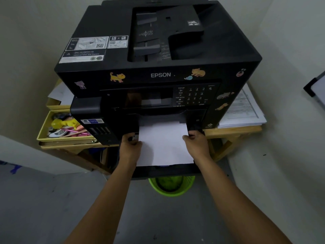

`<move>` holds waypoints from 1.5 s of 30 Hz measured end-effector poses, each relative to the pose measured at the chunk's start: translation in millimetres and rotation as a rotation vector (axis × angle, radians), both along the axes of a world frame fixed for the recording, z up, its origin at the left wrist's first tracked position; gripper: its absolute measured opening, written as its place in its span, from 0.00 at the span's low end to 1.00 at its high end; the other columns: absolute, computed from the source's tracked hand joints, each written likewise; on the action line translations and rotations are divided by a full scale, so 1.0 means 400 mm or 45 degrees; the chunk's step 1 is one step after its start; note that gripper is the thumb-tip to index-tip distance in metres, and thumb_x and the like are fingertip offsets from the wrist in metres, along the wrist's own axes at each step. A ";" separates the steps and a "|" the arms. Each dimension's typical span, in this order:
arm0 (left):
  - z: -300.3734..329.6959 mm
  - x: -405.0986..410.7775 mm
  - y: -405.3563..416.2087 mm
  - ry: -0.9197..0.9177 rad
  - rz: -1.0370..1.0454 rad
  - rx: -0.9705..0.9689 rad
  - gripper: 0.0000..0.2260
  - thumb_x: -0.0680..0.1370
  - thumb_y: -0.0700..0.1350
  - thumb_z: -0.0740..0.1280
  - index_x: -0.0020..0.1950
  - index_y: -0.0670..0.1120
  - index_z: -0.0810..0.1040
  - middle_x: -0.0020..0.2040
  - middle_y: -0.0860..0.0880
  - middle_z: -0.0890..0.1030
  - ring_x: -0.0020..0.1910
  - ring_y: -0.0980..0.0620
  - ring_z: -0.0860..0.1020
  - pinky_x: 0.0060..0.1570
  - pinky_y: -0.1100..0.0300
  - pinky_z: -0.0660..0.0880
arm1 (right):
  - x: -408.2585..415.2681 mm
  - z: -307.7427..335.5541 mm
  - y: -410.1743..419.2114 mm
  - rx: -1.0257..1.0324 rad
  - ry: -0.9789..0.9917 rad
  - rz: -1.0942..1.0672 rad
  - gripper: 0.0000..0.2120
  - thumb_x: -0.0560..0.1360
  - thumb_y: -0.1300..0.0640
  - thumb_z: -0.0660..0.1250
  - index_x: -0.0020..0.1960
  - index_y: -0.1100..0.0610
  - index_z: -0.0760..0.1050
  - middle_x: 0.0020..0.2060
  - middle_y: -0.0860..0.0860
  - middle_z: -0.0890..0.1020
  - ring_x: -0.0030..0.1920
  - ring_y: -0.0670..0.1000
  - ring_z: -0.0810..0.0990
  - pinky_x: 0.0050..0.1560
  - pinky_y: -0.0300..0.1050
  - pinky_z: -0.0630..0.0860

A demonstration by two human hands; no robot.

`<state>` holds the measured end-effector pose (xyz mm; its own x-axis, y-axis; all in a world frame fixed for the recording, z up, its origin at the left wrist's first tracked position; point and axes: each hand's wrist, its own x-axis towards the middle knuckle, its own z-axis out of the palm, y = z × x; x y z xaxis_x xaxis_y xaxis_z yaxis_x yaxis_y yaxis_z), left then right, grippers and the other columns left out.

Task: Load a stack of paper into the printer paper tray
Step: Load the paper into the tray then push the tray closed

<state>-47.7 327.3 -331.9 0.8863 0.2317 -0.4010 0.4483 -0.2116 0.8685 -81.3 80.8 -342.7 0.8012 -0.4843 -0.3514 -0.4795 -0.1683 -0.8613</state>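
Head view: at lower centre, the paper stack point(164, 143) lies in the pulled-out paper tray point(168, 170) of the printer point(158, 67), gripped at its side edges by the left hand point(131, 144) and right hand point(196, 142).

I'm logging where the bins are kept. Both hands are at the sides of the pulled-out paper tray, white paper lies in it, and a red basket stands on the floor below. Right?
Not quite. The head view shows the basket is green, not red. The rest holds: the left hand and right hand are at the sides of the pulled-out paper tray, with white paper in it.
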 end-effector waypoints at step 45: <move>0.048 -0.176 0.069 -0.584 -0.835 0.932 0.20 0.80 0.60 0.73 0.65 0.47 0.84 0.61 0.48 0.84 0.59 0.44 0.81 0.55 0.47 0.81 | -0.200 0.038 -0.023 -0.874 -0.287 0.691 0.24 0.84 0.43 0.70 0.75 0.53 0.77 0.67 0.50 0.80 0.70 0.54 0.75 0.65 0.51 0.80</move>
<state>-117.9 355.0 -312.8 0.9549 -0.2937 0.0433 -0.2765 -0.8268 0.4899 -161.3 71.7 -327.6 0.9955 -0.0649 0.0686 -0.0164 -0.8338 -0.5518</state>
